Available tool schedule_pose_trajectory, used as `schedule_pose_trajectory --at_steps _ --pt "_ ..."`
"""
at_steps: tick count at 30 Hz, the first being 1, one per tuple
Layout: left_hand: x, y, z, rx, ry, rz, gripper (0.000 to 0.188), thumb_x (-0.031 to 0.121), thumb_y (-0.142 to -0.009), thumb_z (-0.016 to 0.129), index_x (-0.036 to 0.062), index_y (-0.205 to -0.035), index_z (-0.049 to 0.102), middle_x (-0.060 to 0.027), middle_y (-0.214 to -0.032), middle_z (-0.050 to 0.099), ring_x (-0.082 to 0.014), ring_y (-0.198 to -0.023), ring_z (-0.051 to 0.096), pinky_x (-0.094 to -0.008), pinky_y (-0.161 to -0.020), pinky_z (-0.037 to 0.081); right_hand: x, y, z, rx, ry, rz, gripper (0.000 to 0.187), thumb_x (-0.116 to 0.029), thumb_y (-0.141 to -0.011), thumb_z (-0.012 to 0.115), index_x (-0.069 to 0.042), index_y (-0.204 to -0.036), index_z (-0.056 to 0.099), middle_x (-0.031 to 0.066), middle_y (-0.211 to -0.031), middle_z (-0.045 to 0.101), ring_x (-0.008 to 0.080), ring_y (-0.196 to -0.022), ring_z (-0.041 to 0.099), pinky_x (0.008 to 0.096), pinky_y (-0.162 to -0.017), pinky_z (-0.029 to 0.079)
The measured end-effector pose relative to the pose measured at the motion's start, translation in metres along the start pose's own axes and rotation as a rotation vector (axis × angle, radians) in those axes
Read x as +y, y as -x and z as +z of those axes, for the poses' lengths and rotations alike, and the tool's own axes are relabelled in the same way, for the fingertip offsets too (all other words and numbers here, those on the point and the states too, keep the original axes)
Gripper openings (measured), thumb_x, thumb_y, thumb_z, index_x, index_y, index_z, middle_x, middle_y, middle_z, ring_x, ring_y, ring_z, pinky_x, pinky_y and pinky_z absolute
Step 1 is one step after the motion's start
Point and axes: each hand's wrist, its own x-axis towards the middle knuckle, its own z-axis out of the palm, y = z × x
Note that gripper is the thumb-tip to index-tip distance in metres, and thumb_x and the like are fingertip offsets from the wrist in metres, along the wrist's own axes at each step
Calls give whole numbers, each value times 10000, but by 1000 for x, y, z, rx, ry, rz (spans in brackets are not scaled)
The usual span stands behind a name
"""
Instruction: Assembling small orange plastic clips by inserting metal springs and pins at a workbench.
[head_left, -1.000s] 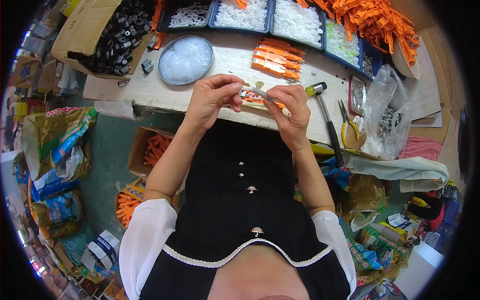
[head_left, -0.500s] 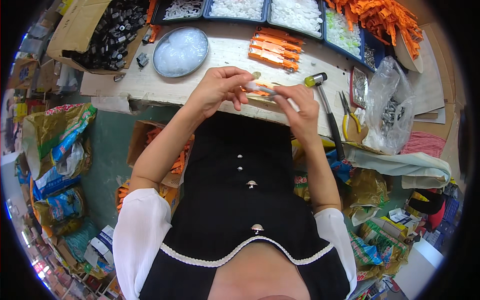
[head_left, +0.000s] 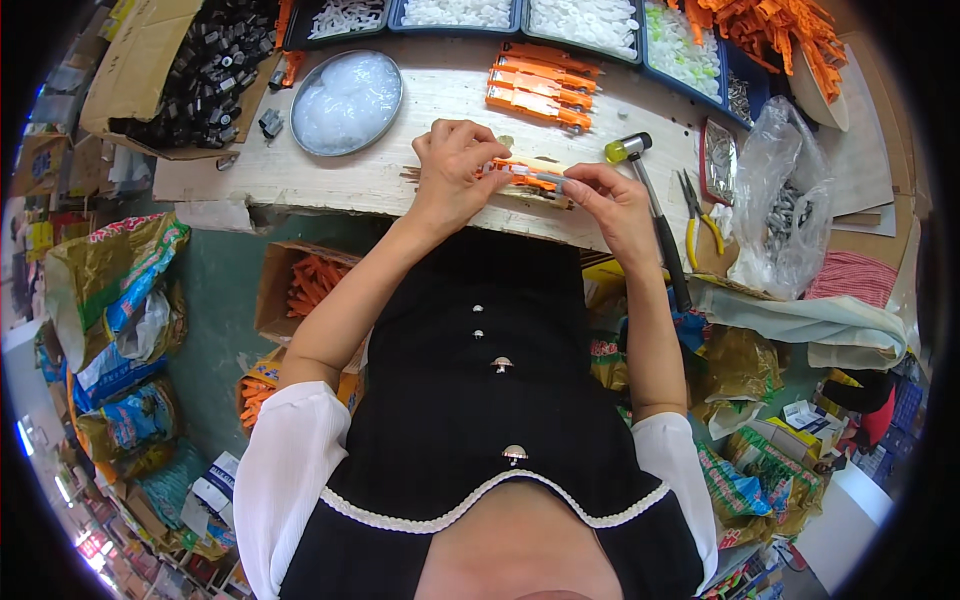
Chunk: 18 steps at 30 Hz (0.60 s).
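Observation:
At the near edge of the bench lies an orange plastic casing part (head_left: pixel 528 171), long and narrow, with pale pieces in it. The fingers of my left hand (head_left: pixel 452 172) are closed on its left end. My right hand (head_left: pixel 618 208) pinches a slim grey part (head_left: pixel 553 183) over the casing's right end; my fingers hide some of it. Farther back, several similar orange casing parts (head_left: pixel 541 88) lie side by side. To their left is a round metal dish (head_left: pixel 396 112) of clear, jelly-like grease.
A mallet (head_left: pixel 655 215), yellow-handled pliers (head_left: pixel 703 225) and a plastic bag of metal parts (head_left: pixel 785 215) lie on the right. Trays of small white parts (head_left: pixel 585 25) line the back. A carton of black parts (head_left: pixel 135 75) stands left; orange parts (head_left: pixel 815 50) pile up at far right.
Both hands have come apart slightly. My left hand has gone from a small white piece in the air to the casing, and the right has brought the grey part down over it.

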Motion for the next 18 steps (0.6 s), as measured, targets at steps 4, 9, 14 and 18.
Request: schedule_pose_trajectory --at_steps 4,9,14,18 --pt "0 -2 1 -11 18 -25 226 193 -655 721 117 -859 661 4 -898 560 -170 -910 445 -318 -787 264 4 -4 4 -34 -39 17 172 -155 -792 649 -19 -897 642 -10 -703 598 45 -638 499 185 -595 397" --pt "0 -2 0 -24 65 -55 212 176 -658 718 114 -852 660 0 -882 558 -170 -886 447 -312 -780 272 5 -7 7 -34 -60 28 165 -140 -797 640 -10 -899 640 3 -692 603 50 -627 511 188 -585 402" --pt "-1 -1 2 0 71 -30 175 181 -666 715 121 -821 661 17 -848 564 -166 -855 450 -310 -766 270 5 -8 9 -21 -74 56 149 -116 -782 645 -3 -880 642 11 -671 594 55 -618 517 189 -576 411" --pt "-4 1 2 3 57 29 119 163 -679 704 149 -788 659 48 -831 566 -149 -846 450 -308 -752 264 8 -8 9 -15 -74 55 145 -112 -784 641 -2 -877 627 2 -648 582 50 -606 508 197 -551 400"
